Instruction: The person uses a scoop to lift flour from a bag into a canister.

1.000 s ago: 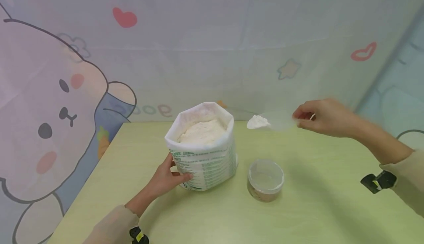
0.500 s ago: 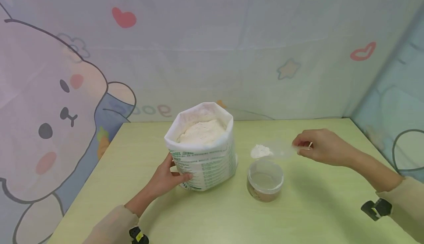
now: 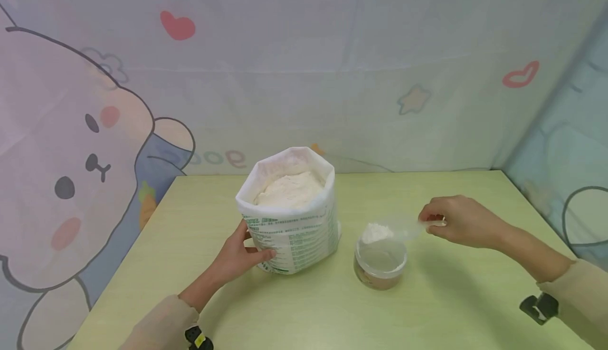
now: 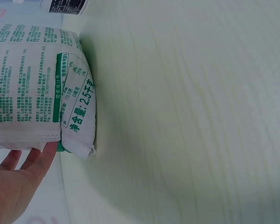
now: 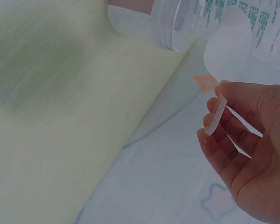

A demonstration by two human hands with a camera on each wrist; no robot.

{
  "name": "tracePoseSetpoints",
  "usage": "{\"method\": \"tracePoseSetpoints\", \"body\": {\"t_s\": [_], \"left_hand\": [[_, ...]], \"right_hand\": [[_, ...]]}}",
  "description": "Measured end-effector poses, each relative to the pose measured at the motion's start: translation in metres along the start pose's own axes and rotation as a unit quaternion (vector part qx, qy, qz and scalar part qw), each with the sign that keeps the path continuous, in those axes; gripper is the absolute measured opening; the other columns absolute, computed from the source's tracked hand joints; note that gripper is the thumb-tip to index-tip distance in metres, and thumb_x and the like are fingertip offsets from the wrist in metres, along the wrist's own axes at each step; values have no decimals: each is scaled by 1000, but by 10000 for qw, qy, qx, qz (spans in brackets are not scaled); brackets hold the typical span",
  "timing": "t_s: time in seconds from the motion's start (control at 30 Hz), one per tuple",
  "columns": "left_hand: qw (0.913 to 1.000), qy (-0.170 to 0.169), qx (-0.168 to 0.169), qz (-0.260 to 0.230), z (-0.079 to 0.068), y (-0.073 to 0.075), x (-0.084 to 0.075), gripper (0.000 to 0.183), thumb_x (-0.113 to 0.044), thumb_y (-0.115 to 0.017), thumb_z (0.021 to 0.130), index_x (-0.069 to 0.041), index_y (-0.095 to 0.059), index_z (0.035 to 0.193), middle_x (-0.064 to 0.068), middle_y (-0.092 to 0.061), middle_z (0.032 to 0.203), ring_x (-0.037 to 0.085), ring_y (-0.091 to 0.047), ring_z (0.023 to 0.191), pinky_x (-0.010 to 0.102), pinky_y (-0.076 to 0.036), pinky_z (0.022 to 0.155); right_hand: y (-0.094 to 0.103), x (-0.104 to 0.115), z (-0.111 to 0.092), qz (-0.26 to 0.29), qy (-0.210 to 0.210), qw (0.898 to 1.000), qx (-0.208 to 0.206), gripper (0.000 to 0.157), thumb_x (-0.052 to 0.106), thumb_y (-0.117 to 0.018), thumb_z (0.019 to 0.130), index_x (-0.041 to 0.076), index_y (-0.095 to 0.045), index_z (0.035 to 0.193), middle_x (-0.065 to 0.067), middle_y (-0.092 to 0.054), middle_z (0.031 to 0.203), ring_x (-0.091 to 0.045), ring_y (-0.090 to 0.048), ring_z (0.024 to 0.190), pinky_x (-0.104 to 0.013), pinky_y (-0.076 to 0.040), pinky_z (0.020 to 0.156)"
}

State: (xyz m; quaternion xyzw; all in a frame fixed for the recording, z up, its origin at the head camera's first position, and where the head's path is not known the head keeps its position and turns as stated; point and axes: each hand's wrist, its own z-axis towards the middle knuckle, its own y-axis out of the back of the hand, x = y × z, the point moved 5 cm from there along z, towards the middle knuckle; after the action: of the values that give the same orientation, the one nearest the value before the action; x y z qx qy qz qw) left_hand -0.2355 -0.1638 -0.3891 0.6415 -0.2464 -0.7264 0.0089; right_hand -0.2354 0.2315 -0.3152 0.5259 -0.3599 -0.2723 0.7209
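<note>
A white bag of flour with green print stands on the table, its top rolled open on pale powder. My left hand grips the bag's lower left side, thumb across the front; in the left wrist view its fingers lie along the bag. Between thumb and fingers, my right hand pinches the handle of a translucent plastic scoop. A heap of white flour sits on the scoop's tip, over the back rim of a clear round tub. The right wrist view shows the scoop from beneath.
The tub stands just right of the bag on a pale yellow-green table. Behind the table's back edge hangs a printed cloth with hearts and a cartoon animal at left. Black wrist cameras sit on both sleeves.
My right hand has come down and toward me, bringing the loaded scoop from high behind the tub to its back rim. The left hand and bag stay as they were.
</note>
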Motion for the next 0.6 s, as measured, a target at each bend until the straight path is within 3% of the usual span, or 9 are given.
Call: {"method": "tracePoseSetpoints", "body": {"t_s": [0.6], "left_hand": [[10000,-53,53,-61,0,0,1,78,-10,-74,78,-28,-27,138,5,-48,125,32,-50,113,34,-54,81]], "right_hand": [[2,14,8,-857,563,9947,125,20,6,-77,69,17,-70,84,9,-61,80,-11,-61,71,-26,-51,58]]}}
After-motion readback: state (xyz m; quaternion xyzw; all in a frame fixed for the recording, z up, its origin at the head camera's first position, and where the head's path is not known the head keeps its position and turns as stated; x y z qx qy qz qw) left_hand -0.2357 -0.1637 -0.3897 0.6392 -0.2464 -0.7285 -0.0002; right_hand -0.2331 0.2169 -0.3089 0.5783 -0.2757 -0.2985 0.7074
